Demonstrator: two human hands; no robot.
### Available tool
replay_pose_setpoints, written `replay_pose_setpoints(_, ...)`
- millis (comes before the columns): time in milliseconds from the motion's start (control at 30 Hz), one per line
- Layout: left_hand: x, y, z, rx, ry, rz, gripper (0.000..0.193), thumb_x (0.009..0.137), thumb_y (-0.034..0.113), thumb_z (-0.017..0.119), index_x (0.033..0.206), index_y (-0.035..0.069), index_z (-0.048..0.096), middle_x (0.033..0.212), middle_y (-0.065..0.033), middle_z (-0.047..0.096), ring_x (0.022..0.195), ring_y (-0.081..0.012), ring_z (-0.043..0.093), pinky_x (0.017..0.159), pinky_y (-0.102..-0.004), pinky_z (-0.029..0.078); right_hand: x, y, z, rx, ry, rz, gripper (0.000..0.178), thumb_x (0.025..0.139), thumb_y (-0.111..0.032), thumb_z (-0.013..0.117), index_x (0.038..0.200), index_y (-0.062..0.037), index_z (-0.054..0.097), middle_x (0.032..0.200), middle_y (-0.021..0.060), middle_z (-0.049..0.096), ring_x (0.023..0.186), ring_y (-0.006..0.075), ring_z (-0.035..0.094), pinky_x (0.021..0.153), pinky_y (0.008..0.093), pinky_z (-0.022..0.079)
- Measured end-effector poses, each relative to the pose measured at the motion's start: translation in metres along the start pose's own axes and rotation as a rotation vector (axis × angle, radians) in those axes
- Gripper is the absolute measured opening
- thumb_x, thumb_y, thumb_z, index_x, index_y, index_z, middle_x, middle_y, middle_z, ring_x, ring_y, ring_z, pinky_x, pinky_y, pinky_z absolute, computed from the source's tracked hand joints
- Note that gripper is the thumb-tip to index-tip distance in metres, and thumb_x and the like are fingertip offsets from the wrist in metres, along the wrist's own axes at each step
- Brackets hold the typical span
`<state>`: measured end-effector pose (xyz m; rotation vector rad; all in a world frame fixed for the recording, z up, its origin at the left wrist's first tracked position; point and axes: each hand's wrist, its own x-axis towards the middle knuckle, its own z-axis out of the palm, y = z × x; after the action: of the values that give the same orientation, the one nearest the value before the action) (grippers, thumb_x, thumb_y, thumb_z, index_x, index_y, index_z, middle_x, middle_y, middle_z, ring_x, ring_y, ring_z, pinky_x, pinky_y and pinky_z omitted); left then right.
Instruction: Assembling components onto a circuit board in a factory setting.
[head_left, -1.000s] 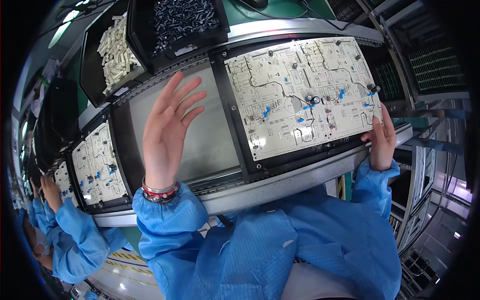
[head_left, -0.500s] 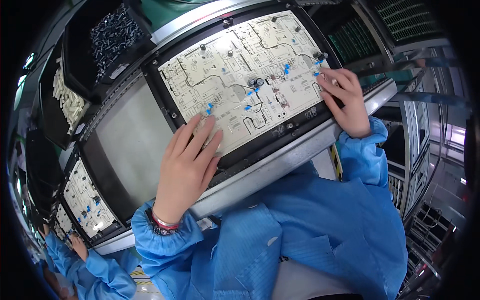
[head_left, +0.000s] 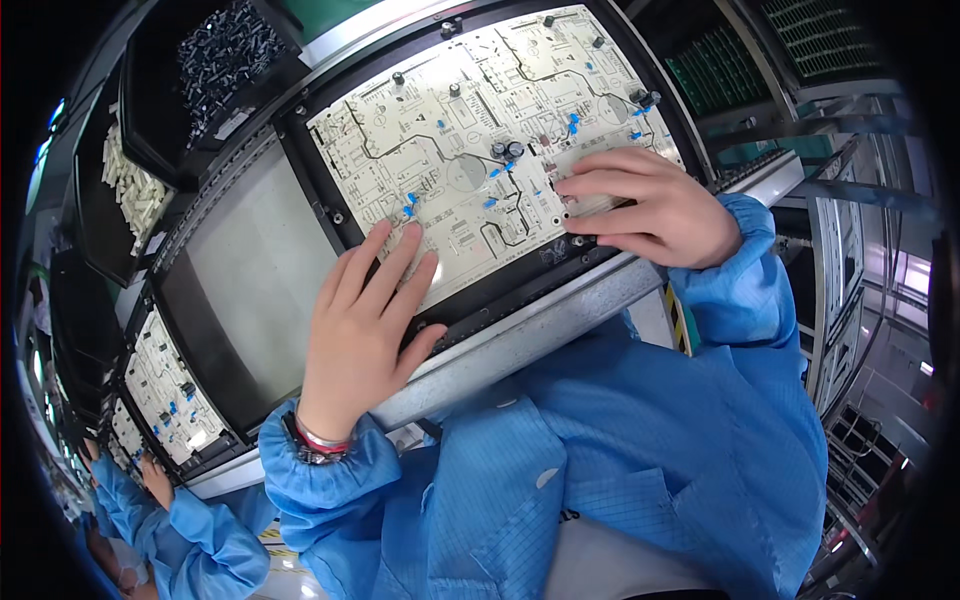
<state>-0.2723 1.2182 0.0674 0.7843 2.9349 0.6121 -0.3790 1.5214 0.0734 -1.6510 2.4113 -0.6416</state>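
A white printed circuit board (head_left: 470,125) with blue disc-like parts and small black capacitors lies in a black frame (head_left: 490,283). Over its near left corner my left hand (head_left: 360,325) rests with fingers spread, fingertips close to a blue component (head_left: 410,205); it holds nothing that shows. My right hand (head_left: 665,205) reaches in from the right over the board's near right part. Its fingers are stretched leftward and apart, with no part visible between them. Two dark round capacitors (head_left: 507,150) stand upright just beyond those fingertips. Whether either hand presses on the board cannot be seen.
At the far left, a black bin holds dark small parts (head_left: 228,65); another holds white pieces (head_left: 130,185). A metal rail (head_left: 520,335) runs along the near side. Further left are another board (head_left: 170,390) and a co-worker's hand (head_left: 157,482). Racks (head_left: 710,90) stand at the right.
My right hand has moved left and nearer, from the blue parts at the board's right side to its near middle. My left hand has shifted slightly left, fingers still spread.
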Motion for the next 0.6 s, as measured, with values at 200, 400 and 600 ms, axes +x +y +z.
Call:
replay_pose_setpoints(200, -0.001, 0.003, 0.014, 0.124, 0.127, -0.007, 0.047, 0.063, 0.005, 0.061, 0.110, 0.003, 0.058, 0.128, -0.0108, 0.050, 0.121, -0.0358, 0.043, 0.095, -0.0449, 0.039, 0.011, 0.000, 0.008, -0.075, 0.067, -0.068, 0.026, 0.068, -0.008, 0.067, 0.095, -0.0072, 0.068, 0.111, 0.0112, 0.059, 0.101, 0.0301, 0.056, 0.082, 0.0397, 0.049)
replay_pose_setpoints(400, 0.003, 0.003, 0.014, 0.086, 0.115, -0.016, 0.046, 0.063, 0.001, 0.057, 0.109, 0.003, 0.058, 0.126, -0.0114, 0.050, 0.118, -0.0360, 0.043, 0.094, -0.0447, 0.039, 0.015, 0.013, 0.001, -0.184, 0.145, -0.142, 0.017, 0.073, -0.012, 0.067, 0.088, -0.0045, 0.068, 0.091, 0.0079, 0.065, 0.081, 0.0260, 0.063, 0.070, 0.0339, 0.053)
replay_pose_setpoints(600, 0.002, -0.010, -0.003, -0.080, 0.075, -0.021, 0.045, 0.066, -0.006, 0.052, 0.109, 0.003, 0.060, 0.126, -0.0117, 0.052, 0.120, -0.0365, 0.043, 0.098, -0.0424, 0.038, -0.040, 0.034, -0.064, 0.090, 0.119, 0.193, 0.026, 0.074, -0.006, 0.069, 0.100, -0.0016, 0.067, 0.103, 0.0126, 0.065, 0.096, 0.0299, 0.060, 0.083, 0.0373, 0.049)
